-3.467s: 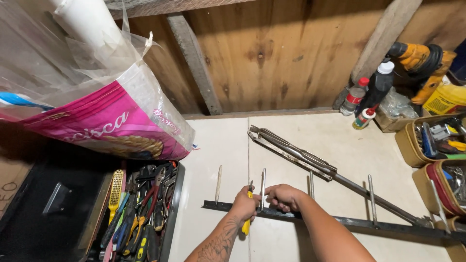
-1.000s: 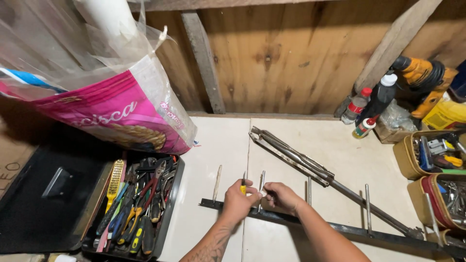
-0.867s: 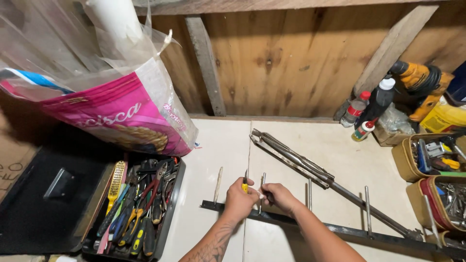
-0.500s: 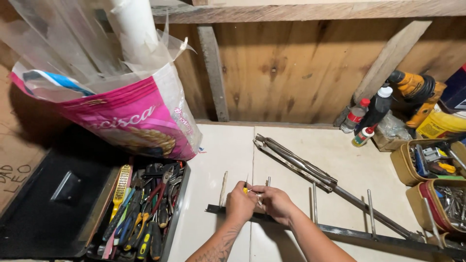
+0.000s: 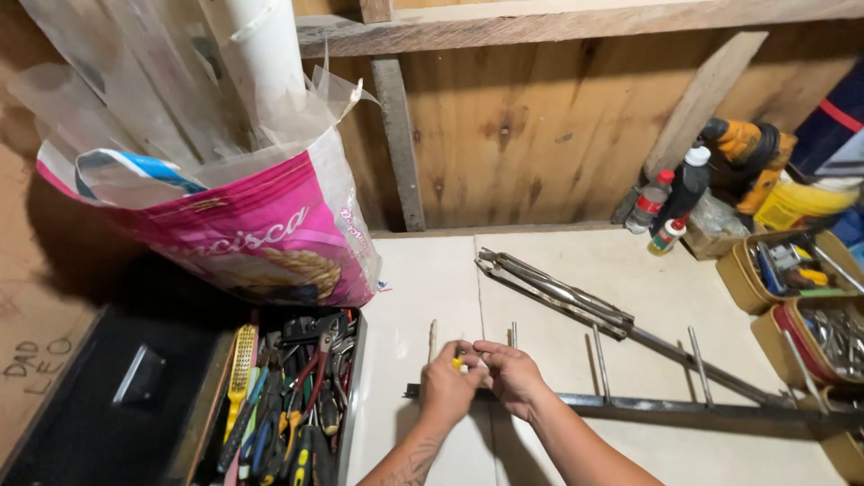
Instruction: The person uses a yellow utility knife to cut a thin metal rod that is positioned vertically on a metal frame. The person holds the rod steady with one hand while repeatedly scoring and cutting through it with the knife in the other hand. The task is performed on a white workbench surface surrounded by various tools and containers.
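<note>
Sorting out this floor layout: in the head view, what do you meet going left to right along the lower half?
Open black toolbox lid → tray of hand tools → left hand → right hand → metal bar with upright rods → bins of tools.

A workshop: open toolbox (image 5: 279, 405) of pliers, power drill (image 5: 747, 153), bare plank wall (image 5: 540, 126).

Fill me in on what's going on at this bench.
A person has both hands together over a dark metal bar with upright rods, lying on the pale tiled surface. The left hand pinches a small yellow-handled tool at one rod, and the right hand meets it there. An open toolbox full of pliers and screwdrivers sits to the left, below a pink sack. Bottles and a yellow drill stand against the wooden wall.
</note>
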